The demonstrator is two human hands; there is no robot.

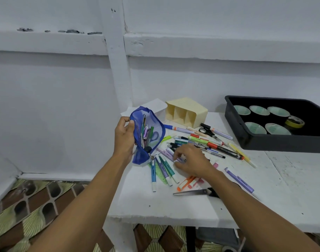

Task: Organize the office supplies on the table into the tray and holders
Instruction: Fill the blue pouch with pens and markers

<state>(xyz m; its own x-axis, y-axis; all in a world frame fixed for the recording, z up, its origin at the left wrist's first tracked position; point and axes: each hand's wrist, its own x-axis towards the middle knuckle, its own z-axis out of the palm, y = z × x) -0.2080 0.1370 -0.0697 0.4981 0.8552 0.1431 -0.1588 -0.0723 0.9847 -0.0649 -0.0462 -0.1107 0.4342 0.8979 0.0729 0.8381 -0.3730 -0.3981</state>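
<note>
Step in hand: gathering loose pens; sorting was barely started, judging by how much lay scattered.
Left hand (pixel 123 137): gripped the blue mesh pouch (pixel 146 131) by its back edge and held it above the desk's left end, mouth unzipped and turned toward the pile.
Pouch contents: several pens and what looked like a small ruler showed through the mesh.
Right hand (pixel 191 160): palm down over the pile of pens (pixel 201 142), fingers bent onto a lilac highlighter (pixel 169 154). Couldn't tell whether it was pinched or only touched.
Desk (pixel 173 206): white, with pens, markers and highlighters spread across the middle. A fan of blue and teal highlighters (pixel 162 170) lay just below the pouch.
Scissors: a large pair (pixel 191 192) near the front edge, partly under the right forearm; a small black pair (pixel 207 130) near the holder.
Holder (pixel 186 111): cream, three compartments, tipped on its side at the back, nothing visible in it.
Tray (pixel 282 143): black, at the far right, carrying five small bowls (pixel 258 110) and a roll of tape (pixel 294 121).
Next move, my reading: close the fingers on one highlighter without dragging its neighbours, lift it clear, then carry it to the pouch mouth or a holder slot. The holder probably needs standing upright first.
Watch for: the large scissors' blades close to the right wrist.
</note>
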